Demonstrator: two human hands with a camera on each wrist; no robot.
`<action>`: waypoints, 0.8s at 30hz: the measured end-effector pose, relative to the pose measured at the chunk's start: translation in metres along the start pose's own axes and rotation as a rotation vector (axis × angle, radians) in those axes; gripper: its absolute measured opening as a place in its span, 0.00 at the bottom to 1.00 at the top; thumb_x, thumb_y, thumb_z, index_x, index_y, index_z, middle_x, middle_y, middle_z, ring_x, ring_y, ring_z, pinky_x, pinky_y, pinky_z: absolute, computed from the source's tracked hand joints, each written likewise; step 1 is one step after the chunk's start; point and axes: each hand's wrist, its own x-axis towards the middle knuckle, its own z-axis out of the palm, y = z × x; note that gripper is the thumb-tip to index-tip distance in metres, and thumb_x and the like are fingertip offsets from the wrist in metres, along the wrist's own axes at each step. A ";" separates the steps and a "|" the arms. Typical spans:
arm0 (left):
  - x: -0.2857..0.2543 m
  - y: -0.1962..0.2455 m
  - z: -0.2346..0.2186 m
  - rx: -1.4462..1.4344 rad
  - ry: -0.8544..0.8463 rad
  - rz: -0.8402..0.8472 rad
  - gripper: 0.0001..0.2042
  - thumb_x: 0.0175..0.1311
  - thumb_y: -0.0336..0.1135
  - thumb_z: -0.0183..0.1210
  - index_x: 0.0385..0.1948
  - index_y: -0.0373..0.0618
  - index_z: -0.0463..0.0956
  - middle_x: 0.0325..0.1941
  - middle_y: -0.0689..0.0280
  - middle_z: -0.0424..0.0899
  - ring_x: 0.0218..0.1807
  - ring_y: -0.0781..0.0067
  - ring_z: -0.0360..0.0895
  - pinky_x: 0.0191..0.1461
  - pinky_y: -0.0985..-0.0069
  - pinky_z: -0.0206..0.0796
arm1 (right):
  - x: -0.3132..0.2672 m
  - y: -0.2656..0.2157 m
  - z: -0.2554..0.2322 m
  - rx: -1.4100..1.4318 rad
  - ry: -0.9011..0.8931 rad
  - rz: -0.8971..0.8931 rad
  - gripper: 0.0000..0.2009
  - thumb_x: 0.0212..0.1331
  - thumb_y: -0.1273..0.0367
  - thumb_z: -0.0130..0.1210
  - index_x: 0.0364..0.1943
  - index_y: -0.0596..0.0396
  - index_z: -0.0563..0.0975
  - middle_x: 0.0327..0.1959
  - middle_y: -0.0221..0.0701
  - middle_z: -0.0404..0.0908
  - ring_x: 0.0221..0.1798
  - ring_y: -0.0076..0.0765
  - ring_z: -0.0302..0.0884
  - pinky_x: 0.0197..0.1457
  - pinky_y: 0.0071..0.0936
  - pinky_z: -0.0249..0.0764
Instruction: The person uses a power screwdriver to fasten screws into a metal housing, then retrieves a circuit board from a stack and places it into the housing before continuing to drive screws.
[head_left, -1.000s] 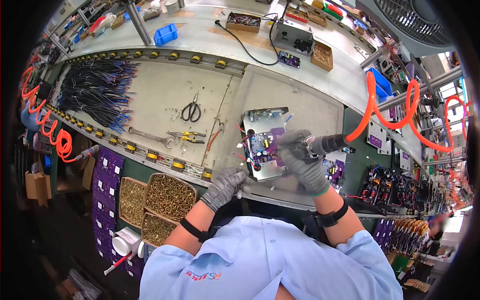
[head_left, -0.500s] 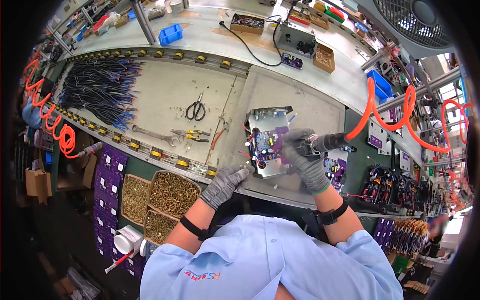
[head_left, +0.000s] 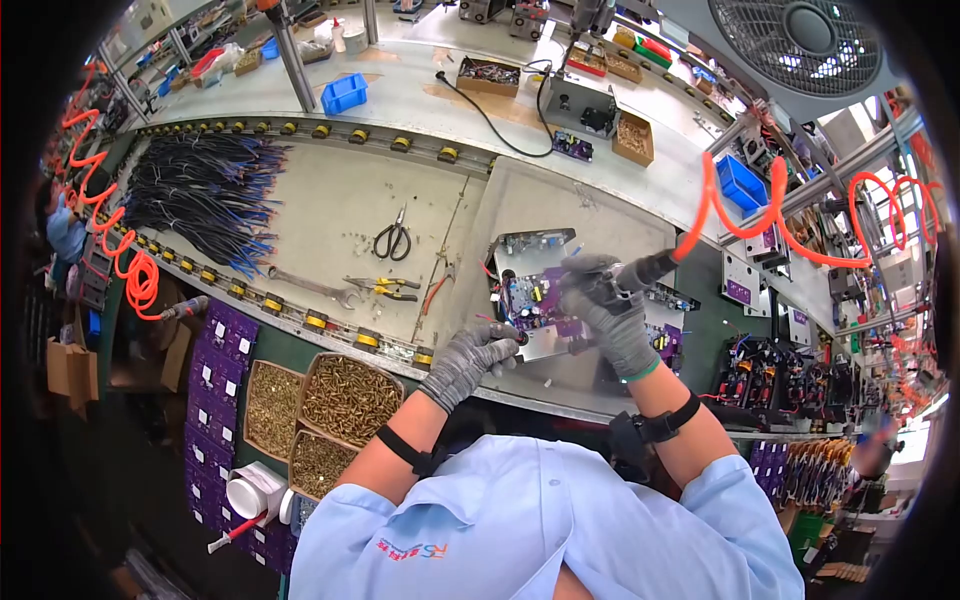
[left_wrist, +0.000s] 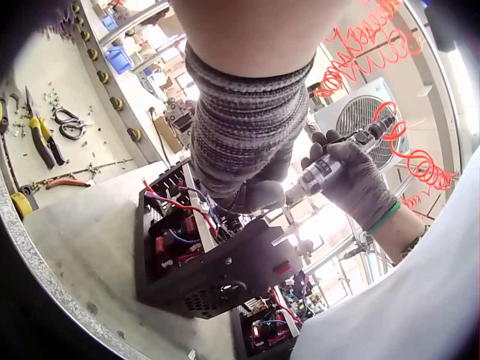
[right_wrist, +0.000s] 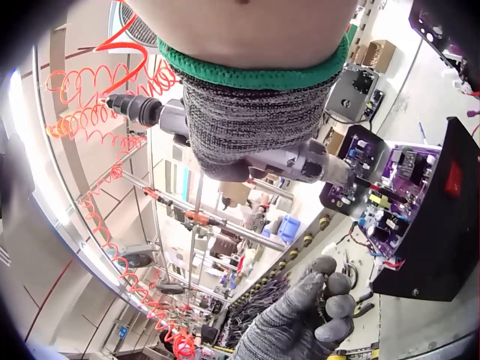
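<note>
My gloved right hand [head_left: 612,325] grips an air screwdriver [left_wrist: 319,174] fed by an orange coiled hose [head_left: 690,225]. The tool's front end is over the right part of an open metal chassis [head_left: 548,343] that carries a purple circuit board [head_left: 540,290]. Loose wires run along the chassis's left side. At the near left corner is my gloved left hand [head_left: 468,365], fingertips right by a small black round part [head_left: 521,339]. In the right wrist view its thumb and fingers [right_wrist: 339,306] are curled towards each other; I cannot tell whether a small piece lies between them.
Cartons of brass-coloured screws [head_left: 350,398] stand left of me. Scissor-like snips [head_left: 392,240], yellow pliers [head_left: 382,288] and a wrench [head_left: 315,287] lie on the bench, with a bundle of black cables [head_left: 200,190] beyond. More assembled units [head_left: 750,375] stand at the right.
My left hand has moved from the bench edge to the chassis's near left corner. My right hand keeps the screwdriver over the chassis. The head view has shifted slightly.
</note>
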 end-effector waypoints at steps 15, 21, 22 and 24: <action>0.010 0.008 0.022 -0.588 -0.047 -0.121 0.13 0.74 0.44 0.58 0.42 0.41 0.78 0.29 0.66 0.82 0.24 0.75 0.79 0.18 0.82 0.62 | -0.031 -0.062 -0.008 0.482 0.105 -0.088 0.21 0.56 0.78 0.67 0.54 0.60 0.74 0.48 0.41 0.84 0.47 0.39 0.87 0.51 0.38 0.87; 0.029 0.030 0.044 -0.364 0.006 -0.132 0.16 0.72 0.46 0.61 0.45 0.41 0.77 0.29 0.69 0.81 0.25 0.80 0.78 0.19 0.84 0.64 | -0.025 -0.065 -0.028 0.517 0.150 -0.136 0.21 0.56 0.78 0.68 0.54 0.60 0.74 0.53 0.43 0.82 0.51 0.36 0.85 0.54 0.38 0.87; 0.032 0.035 0.049 -0.366 0.004 -0.138 0.16 0.72 0.46 0.61 0.45 0.41 0.77 0.29 0.69 0.81 0.25 0.80 0.78 0.19 0.84 0.64 | -0.025 -0.065 -0.035 0.499 0.154 -0.136 0.22 0.55 0.78 0.68 0.54 0.59 0.74 0.53 0.42 0.82 0.52 0.36 0.84 0.55 0.40 0.86; 0.041 0.040 0.055 -0.268 0.047 -0.177 0.16 0.71 0.47 0.61 0.43 0.42 0.77 0.27 0.70 0.79 0.22 0.81 0.76 0.18 0.83 0.63 | -0.022 -0.063 -0.047 0.481 0.159 -0.132 0.22 0.55 0.78 0.68 0.54 0.58 0.74 0.53 0.42 0.81 0.53 0.36 0.84 0.56 0.41 0.85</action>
